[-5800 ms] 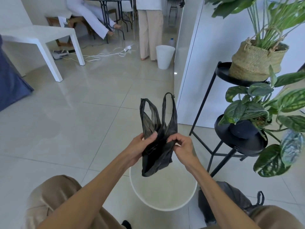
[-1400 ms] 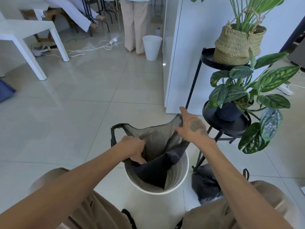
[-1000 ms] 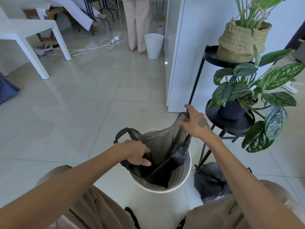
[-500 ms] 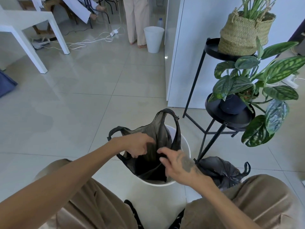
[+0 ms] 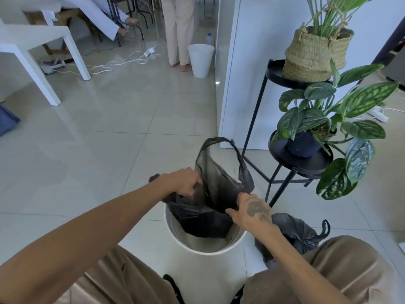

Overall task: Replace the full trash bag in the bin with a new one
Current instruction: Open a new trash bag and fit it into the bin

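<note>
Pale tiled floor at frame centre holds a white bin [image 5: 205,242], where both hands, left [image 5: 186,183] and right [image 5: 252,210], pinch a half-lowered new black bag [image 5: 210,211] whose unhooked rim may slump inside, while the full bag [image 5: 293,234] sits lower right.

Bright, even daylight fills the room, and the glossy floor tiles [image 5: 92,137] mirror pale glare toward the far edge (strongest near the white bin [image 5: 200,60]). Shadows stay soft. Wide-angle bending curves the frame's edges; the nearest forearms look slightly blurred.
</note>
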